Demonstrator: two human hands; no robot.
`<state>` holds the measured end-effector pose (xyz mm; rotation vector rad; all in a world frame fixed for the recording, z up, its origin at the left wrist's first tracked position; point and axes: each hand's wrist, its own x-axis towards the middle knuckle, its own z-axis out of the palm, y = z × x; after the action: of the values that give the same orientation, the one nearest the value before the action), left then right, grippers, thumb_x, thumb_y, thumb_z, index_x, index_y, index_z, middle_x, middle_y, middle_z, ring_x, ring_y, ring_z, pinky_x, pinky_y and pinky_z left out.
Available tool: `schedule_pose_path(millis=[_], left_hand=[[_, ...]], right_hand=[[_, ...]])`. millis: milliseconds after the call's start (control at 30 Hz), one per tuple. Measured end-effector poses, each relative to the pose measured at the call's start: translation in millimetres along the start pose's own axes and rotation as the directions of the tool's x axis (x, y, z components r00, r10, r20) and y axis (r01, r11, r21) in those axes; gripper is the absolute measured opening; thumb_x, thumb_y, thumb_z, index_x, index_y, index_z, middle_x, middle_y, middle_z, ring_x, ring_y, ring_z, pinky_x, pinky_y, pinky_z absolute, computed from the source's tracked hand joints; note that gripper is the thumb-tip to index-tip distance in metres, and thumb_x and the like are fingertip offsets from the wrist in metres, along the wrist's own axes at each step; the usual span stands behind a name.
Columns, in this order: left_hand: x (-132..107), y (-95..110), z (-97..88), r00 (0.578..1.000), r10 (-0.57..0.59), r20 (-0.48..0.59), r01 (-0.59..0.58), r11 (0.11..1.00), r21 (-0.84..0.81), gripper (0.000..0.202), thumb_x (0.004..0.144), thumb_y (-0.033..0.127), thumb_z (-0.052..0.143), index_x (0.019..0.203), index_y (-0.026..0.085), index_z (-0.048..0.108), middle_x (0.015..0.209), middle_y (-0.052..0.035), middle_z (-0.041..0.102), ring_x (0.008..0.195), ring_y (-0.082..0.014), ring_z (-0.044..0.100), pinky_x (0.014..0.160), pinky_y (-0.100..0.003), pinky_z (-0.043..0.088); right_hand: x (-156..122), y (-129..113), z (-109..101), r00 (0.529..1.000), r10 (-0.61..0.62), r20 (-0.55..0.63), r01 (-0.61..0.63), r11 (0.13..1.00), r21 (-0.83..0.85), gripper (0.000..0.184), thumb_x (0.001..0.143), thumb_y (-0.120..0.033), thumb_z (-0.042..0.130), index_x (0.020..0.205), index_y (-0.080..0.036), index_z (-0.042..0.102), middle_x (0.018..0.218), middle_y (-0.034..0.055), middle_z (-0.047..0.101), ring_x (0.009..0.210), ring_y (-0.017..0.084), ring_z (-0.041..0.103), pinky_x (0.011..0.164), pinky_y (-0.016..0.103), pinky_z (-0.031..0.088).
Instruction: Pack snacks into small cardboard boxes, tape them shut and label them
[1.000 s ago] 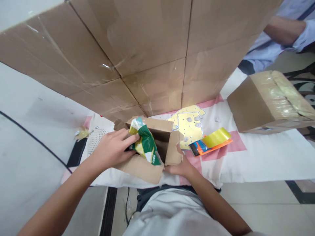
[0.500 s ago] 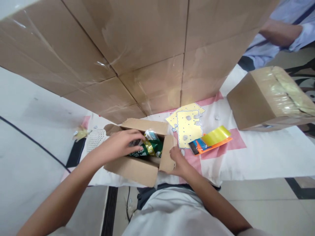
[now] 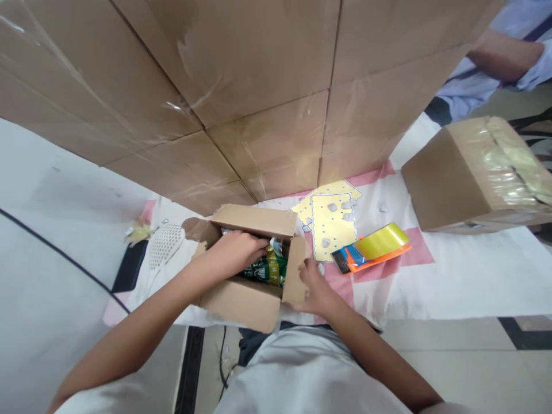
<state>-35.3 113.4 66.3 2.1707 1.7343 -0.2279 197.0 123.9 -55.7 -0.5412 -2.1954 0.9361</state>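
An open cardboard box (image 3: 244,305) sits at the front edge of the cloth-covered table with its flaps spread. Inside lies a shiny green packet (image 3: 271,269) with a yellow-green band and white lettering. My left hand (image 3: 239,253) reaches into the box from the left, its fingers curled down on the packet; the fingertips are hidden. At the right end, my right hand (image 3: 317,290) grips the upright flap (image 3: 295,273) between thumb and fingers. Just beyond that hand are yellow dotted sheets (image 3: 334,227) and a flat orange, yellow and blue packet (image 3: 375,248).
Large taped cartons (image 3: 267,138) stand like a wall behind the box. Another taped carton (image 3: 452,178) is at the right. A black phone-like slab (image 3: 129,267) and a white perforated piece (image 3: 166,244) lie left. Another person's arm (image 3: 506,54) shows at upper right.
My left hand has moved right and down into the box, its spread fingers now curled over the green packet. The packet sits lower. My right hand still holds the flap.
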Motion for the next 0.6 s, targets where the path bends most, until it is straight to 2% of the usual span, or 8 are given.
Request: schedule_pose_path(millis=[100,133,233,267,300,433,500,600], left_hand=[[-42,-8,-12.4,0.969,-0.046,-0.243,0.041,0.999,-0.023,0.027,0.101,0.040,0.054,0.108,0.028,0.078,0.103,-0.0045,0.080,0.092,-0.0229,0.073,0.087,-0.035,0.056],[-59,-13,-12.0,0.910,-0.100,-0.403,0.083,0.995,-0.058,0.026,0.101,0.041,0.055,0.109,0.029,0.077,0.104,-0.0033,0.079,0.094,-0.0233,0.073,0.089,-0.037,0.057],[-108,-32,9.9,0.557,-0.389,-0.734,0.251,0.921,-0.298,0.026,0.099,0.040,0.060,0.120,0.030,0.073,0.117,-0.0042,0.075,0.109,-0.0267,0.070,0.103,-0.045,0.054],[-119,-39,23.3,0.505,-0.464,-0.728,0.245,0.886,-0.394,0.035,0.099,0.045,0.060,0.129,0.030,0.068,0.126,-0.0059,0.072,0.115,-0.0284,0.069,0.103,-0.047,0.054],[-127,-46,38.3,0.524,-0.498,-0.691,0.194,0.859,-0.473,0.050,0.097,0.054,0.061,0.141,0.031,0.060,0.138,-0.0085,0.066,0.121,-0.0307,0.067,0.101,-0.047,0.056],[-132,-62,90.4,0.764,-0.461,-0.452,0.167,0.818,-0.551,0.129,0.059,0.092,0.068,0.163,0.024,0.033,0.163,-0.0203,0.041,0.146,-0.0477,0.044,0.117,-0.061,0.043],[-127,-61,101.3,0.789,-0.454,-0.414,0.209,0.832,-0.514,0.142,0.049,0.092,0.073,0.165,0.023,0.027,0.165,-0.0214,0.037,0.151,-0.0496,0.036,0.123,-0.063,0.035],[-125,-53,101.2,0.809,-0.361,-0.464,0.144,0.887,-0.439,0.139,0.058,0.082,0.079,0.168,0.029,0.013,0.168,-0.0190,0.033,0.153,-0.0450,0.034,0.125,-0.061,0.032]], right_hand=[[-1,5,1,0.986,-0.154,-0.069,0.157,0.987,0.043,0.130,0.065,-0.030,0.089,0.163,-0.039,0.004,0.172,0.0153,0.002,0.160,0.042,0.018,0.117,0.063,0.041],[-1,6,2,0.983,-0.170,-0.071,0.174,0.984,0.048,0.128,0.067,-0.030,0.088,0.163,-0.042,0.003,0.173,0.0129,-0.002,0.161,0.041,0.015,0.118,0.064,0.039],[-1,7,1,0.991,-0.128,-0.028,0.129,0.990,0.052,0.114,0.068,-0.032,0.086,0.161,-0.041,0.021,0.174,0.0098,-0.006,0.162,0.043,0.010,0.120,0.065,0.035],[0,7,1,0.994,-0.108,-0.014,0.109,0.993,0.054,0.109,0.067,-0.032,0.086,0.159,-0.039,0.027,0.174,0.0100,-0.006,0.162,0.044,0.009,0.121,0.065,0.034],[0,6,0,0.996,-0.093,-0.003,0.093,0.994,0.059,0.106,0.066,-0.033,0.086,0.157,-0.037,0.031,0.174,0.0105,-0.005,0.162,0.044,0.009,0.121,0.065,0.033],[5,1,-4,0.998,-0.060,0.032,0.057,0.994,0.097,0.100,0.064,-0.032,0.086,0.150,-0.036,0.036,0.173,0.0121,0.000,0.161,0.043,0.012,0.121,0.064,0.034],[9,-1,-6,0.997,-0.070,0.016,0.068,0.990,0.120,0.098,0.062,-0.031,0.086,0.147,-0.037,0.037,0.172,0.0117,0.003,0.161,0.042,0.014,0.122,0.064,0.032],[14,-2,-10,0.995,-0.096,-0.024,0.098,0.983,0.153,0.089,0.064,-0.030,0.084,0.141,-0.036,0.040,0.172,0.0109,0.007,0.162,0.041,0.014,0.124,0.065,0.028]])
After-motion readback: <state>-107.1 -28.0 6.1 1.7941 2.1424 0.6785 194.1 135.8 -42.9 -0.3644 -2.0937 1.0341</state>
